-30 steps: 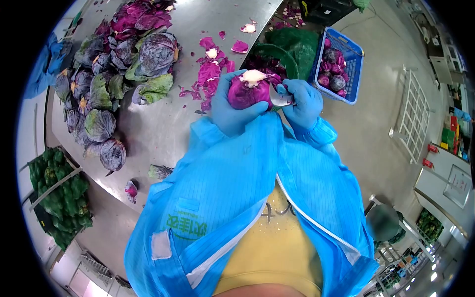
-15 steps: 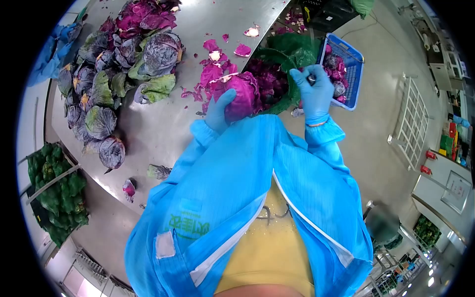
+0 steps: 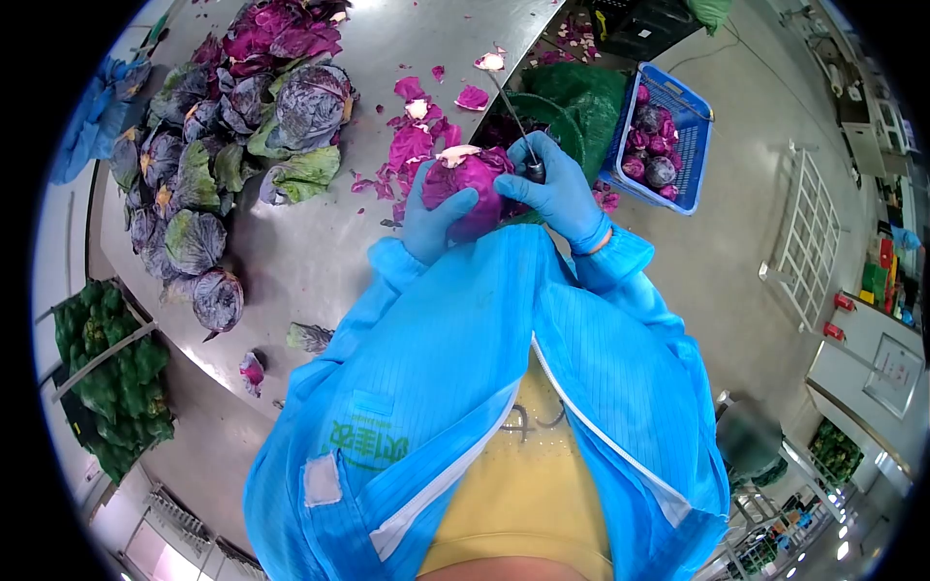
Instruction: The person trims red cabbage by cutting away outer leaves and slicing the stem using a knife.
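Observation:
A peeled purple cabbage (image 3: 475, 194) with a pale cut stem at its top is held in front of the blue jacket. My left hand (image 3: 434, 221), in a blue glove, grips its left side with the thumb across the front. My right hand (image 3: 562, 191), also gloved, is closed around the dark handle of a knife (image 3: 513, 114), whose thin blade points up and to the left. The right thumb touches the cabbage's right side. Purple leaf scraps (image 3: 412, 145) lie on the metal table (image 3: 310, 254) just beyond the left hand.
Unpeeled cabbages (image 3: 194, 194) are heaped at the table's left. Past its right edge stand a green mesh sack (image 3: 586, 102), a blue basket (image 3: 693, 145) of small purple cabbages and a black crate (image 3: 644, 29). A white rack (image 3: 809, 228) is farther right.
The right hand swung out from the cabbage to the right, then came back to it with the knife blade now upward. The cabbage was tipped and turned in the left hand.

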### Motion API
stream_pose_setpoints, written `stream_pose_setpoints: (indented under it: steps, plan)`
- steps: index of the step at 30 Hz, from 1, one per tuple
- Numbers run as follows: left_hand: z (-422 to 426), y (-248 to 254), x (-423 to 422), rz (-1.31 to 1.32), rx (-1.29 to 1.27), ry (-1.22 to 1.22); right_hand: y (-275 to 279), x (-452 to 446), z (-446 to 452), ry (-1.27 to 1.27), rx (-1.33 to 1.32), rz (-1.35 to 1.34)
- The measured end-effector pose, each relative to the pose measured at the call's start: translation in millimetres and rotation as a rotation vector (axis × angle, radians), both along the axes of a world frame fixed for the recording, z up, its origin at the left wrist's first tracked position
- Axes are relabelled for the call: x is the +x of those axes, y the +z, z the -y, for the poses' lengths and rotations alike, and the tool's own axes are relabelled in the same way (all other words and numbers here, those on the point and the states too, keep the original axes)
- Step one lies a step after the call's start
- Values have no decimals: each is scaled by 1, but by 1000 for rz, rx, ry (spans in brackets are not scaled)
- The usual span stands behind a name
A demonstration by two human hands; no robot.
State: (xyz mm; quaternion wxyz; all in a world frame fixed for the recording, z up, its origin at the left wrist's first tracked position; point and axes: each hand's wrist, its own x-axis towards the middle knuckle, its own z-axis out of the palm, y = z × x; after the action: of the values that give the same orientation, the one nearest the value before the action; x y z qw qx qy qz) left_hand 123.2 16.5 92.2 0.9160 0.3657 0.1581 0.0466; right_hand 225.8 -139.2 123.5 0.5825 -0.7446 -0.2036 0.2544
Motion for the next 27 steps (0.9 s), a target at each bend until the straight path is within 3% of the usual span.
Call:
stream_pose_setpoints:
  steps: [3, 5, 9, 15, 17, 21, 27]
  plan:
    - [0, -1, 1, 40, 108, -11, -3, 1, 2, -27, 32, -11]
    - [1, 2, 1, 0, 180, 25, -2, 0, 3, -41, -38, 165]
    - [3, -4, 3, -5, 262, 51, -7, -4, 1, -111, -86, 246]
    - [5, -4, 4, -33, 329, 82, -13, -12, -2, -141, -263, 641]
    - [5, -5, 3, -14, 468, 113, -20, -12, -1, -93, -386, 816]
    - [4, -3, 2, -31, 518, 93, -21, -13, -4, -119, -397, 850]
    - [0, -3, 0, 73, 801, 105, -13, -12, 4, -4, -444, 972]
